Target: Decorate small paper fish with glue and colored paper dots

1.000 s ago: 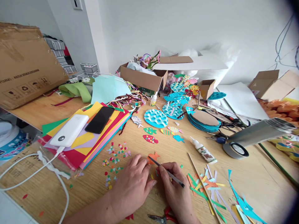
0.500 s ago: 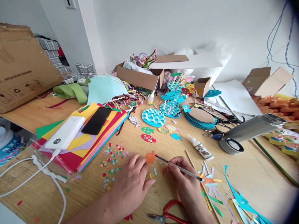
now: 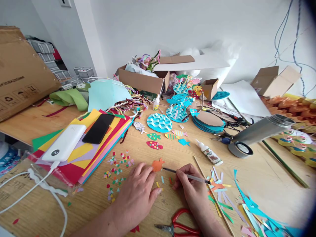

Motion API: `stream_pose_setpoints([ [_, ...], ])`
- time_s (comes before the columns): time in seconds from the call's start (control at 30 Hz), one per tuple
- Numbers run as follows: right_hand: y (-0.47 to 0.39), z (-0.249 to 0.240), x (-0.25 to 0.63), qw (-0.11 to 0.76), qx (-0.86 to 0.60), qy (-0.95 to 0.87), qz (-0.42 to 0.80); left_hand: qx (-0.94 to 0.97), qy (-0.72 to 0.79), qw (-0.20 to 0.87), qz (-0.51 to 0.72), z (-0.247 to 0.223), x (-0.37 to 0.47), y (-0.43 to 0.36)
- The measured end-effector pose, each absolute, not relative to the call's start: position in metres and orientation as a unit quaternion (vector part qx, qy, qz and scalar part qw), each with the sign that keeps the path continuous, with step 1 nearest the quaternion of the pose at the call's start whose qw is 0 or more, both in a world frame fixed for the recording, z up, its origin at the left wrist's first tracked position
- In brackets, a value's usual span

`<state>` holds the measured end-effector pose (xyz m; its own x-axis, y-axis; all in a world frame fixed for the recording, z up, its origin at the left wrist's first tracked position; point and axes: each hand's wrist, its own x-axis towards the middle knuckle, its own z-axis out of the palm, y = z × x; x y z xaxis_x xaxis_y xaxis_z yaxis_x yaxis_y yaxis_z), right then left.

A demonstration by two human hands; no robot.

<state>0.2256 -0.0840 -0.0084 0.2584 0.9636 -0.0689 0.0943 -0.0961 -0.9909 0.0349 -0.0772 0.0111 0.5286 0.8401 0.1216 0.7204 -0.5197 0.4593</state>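
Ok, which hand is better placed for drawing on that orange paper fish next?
Right, I'd say. The right hand holds the pen, its tip just beside the orange paper fish. The left hand holds no pen and lies at the fish's opposite edge.

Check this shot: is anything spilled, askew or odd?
The steel flask stands out: its mouth looks uncapped, with what seems its lid beside it, perhaps risky near paper strips. The white nozzle bottle lies on its side, but no spill shows.
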Motion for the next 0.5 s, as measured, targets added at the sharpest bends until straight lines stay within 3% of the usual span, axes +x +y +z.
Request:
stream_pose_setpoints([
  [0.5, -0.0833, -0.0108, 0.2254, 0.501, -0.601, -0.454, 0.427, 0.854, 0.459, 0.182, 0.163, 0.0112, 0.0360, -0.0768],
])
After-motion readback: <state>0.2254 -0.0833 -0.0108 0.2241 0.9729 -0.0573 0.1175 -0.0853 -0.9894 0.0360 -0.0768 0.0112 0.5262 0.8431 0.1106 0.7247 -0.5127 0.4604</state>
